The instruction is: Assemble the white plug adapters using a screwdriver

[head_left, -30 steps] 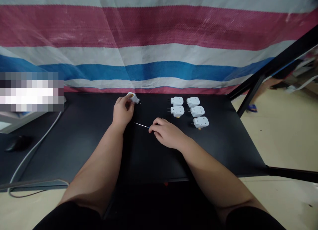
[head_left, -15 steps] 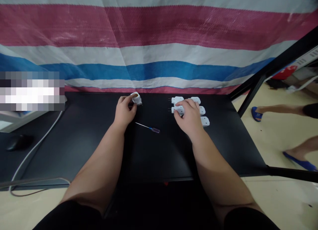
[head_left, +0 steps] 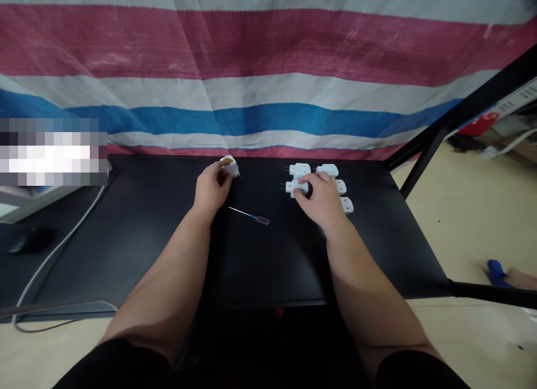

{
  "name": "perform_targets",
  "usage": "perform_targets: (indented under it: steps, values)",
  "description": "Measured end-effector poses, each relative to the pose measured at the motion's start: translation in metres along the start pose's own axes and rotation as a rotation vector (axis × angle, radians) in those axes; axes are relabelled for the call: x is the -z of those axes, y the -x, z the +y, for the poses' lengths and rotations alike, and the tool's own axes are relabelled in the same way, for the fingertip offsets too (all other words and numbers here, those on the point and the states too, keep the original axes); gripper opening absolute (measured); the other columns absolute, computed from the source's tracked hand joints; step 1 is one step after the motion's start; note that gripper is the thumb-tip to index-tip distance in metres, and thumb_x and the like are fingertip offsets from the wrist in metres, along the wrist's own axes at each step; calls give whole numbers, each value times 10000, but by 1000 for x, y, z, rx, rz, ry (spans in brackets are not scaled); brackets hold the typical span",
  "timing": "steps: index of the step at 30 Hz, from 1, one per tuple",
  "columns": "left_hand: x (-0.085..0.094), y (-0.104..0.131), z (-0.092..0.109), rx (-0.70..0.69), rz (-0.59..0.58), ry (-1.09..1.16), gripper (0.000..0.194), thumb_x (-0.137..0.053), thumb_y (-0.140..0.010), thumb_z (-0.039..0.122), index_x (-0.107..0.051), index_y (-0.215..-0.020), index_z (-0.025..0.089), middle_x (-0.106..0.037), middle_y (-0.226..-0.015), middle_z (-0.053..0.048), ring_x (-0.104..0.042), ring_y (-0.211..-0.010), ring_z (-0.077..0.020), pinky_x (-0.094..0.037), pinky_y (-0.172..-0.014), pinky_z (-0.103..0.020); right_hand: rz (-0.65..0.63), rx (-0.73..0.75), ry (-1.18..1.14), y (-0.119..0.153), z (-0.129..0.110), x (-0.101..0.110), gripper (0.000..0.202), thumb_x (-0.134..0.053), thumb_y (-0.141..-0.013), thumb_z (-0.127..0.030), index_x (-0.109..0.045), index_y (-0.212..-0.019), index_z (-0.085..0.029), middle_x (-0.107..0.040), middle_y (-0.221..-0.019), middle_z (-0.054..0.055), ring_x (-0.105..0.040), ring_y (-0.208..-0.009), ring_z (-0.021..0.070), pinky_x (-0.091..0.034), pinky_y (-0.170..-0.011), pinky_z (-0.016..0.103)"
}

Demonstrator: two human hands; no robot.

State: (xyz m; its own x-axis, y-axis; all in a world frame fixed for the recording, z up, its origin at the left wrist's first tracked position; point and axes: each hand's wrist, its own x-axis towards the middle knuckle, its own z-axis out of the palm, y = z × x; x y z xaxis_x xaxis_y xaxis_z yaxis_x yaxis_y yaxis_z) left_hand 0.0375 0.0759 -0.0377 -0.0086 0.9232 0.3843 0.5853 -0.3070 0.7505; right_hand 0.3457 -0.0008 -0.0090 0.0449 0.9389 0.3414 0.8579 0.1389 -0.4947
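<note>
Bare right hand (head_left: 321,198): moved from the blue-and-purple handle of the slim metal-shafted screwdriver (head_left: 250,214) across to the white plugs; half curled, with thumb and forefinger closed on opposite edges of the near-left plug (head_left: 292,187); other fingers partly hidden.
Near-left plug: white plastic, two thin metal prongs pointing left; slid slightly left since the last frame; pinched at its right part.
Bare left hand (head_left: 211,188): kept at the far side of the black desk (head_left: 260,260); thumb and fingertips closed on the yellow-marked plug (head_left: 232,166), palm open beneath.
Yellow-marked plug: white plastic with a yellow-gold part near the fingertips; held close to the far edge of the desk, left of the other plugs.
Screwdriver: lying on the desk between the forearms, let go, shaft tip pointing left.
Far-left plug (head_left: 301,169): white plastic, prongs pointing left, just beyond the near-left plug.
Right column: three more white plastic plugs (head_left: 329,169), lined up from far to near; the nearer two partly covered by the right hand.
Left side: black mouse (head_left: 29,240) and pale grey cable (head_left: 62,242) on the desk.
Behind: red, white and blue striped sheet (head_left: 251,87), hanging along the far edge.
Floor at right: blurred foot in a blue slipper (head_left: 498,272), past the black metal frame (head_left: 440,126).
</note>
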Motion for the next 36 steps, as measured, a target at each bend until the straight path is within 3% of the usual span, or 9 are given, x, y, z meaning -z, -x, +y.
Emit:
perform_targets:
  steps: [6, 9, 14, 16, 20, 23, 26, 31, 36]
  values:
    - [0, 1, -3, -34, -31, -28, 487, -745, -862, 179, -751, -1348, 214, -743, -982, -67, -681, -844, -231, -603, -958, -430, -80, 48, -34, 1, -8, 4, 225, -835, -889, -307, -707, -1061, -239, -702, -1172, 118, -616, -1151, 376, -485, -1086, 552]
    - [2, 3, 2, -36, 25, -39, 570, -765, -844, 185, -697, -1408, 227, -668, -902, -30, -637, -783, -215, -593, -886, -404, -140, 75, -43, 1, -13, 5, 261, -870, -865, -264, -690, -1053, -247, -721, -1155, 97, -623, -1101, 355, -494, -1061, 539]
    - [4, 14, 26, -100, 127, 92, 410, -783, -856, 204, -714, -1259, 232, -557, -841, -3, -587, -767, -198, -586, -887, -398, -163, -3, -335, 2, -21, 1, 253, -861, -889, -356, -660, -1002, -252, -702, -1019, 60, -646, -926, 266, -542, -882, 439]
    - [1, 23, 39, -138, 40, 290, 408, -832, -852, 257, -712, -1242, 238, -607, -932, -30, -635, -871, -215, -599, -924, -398, -193, -76, -582, 3, -26, -4, 300, -835, -908, -442, -635, -1023, -250, -684, -927, 31, -638, -809, 217, -538, -787, 394]
    - [-12, 38, 57, -40, -411, 721, 636, -953, -794, 337, -669, -1359, 267, -681, -1311, -125, -685, -1221, -297, -639, -955, -394, -262, -112, -889, 7, -37, -16, 383, -857, -867, -474, -600, -1033, -243, -694, -934, 16, -675, -807, 185, -560, -783, 368]
    - [-20, 40, 58, -73, -460, 846, 434, -931, -869, 347, -708, -1212, 204, -732, -1221, -108, -722, -1075, -226, -618, -968, -360, -339, -54, -953, 11, -41, -20, 434, -892, -836, -456, -590, -1067, -245, -698, -969, 21, -704, -843, 191, -585, -786, 362]
    - [-18, 35, 53, -2, -414, 940, 324, -940, -874, 327, -730, -1080, 191, -745, -1196, -77, -720, -1054, -187, -607, -974, -312, -358, 22, -845, 15, -41, -19, 434, -860, -883, -455, -585, -1148, -250, -701, -1087, 50, -714, -877, 200, -589, -754, 358]
    - [-5, 30, 49, 267, -406, 1184, 410, -917, -871, 372, -734, -1216, 247, -741, -1172, -44, -743, -1046, -197, -652, -887, -309, -498, 276, -261, 20, -47, -17, 412, -962, -821, -412, -696, -1084, -237, -709, -1121, 59, -668, -1053, 274, -554, -932, 439]
    - [-1, 30, 47, 190, -454, 1109, 405, -958, -839, 289, -708, -1154, 246, -739, -1130, -27, -747, -989, -167, -642, -866, -278, -564, 257, -176, 18, -49, -14, 111, -827, -933, -233, -719, -941, -207, -726, -1043, 53, -664, -950, 229, -519, -875, 400]
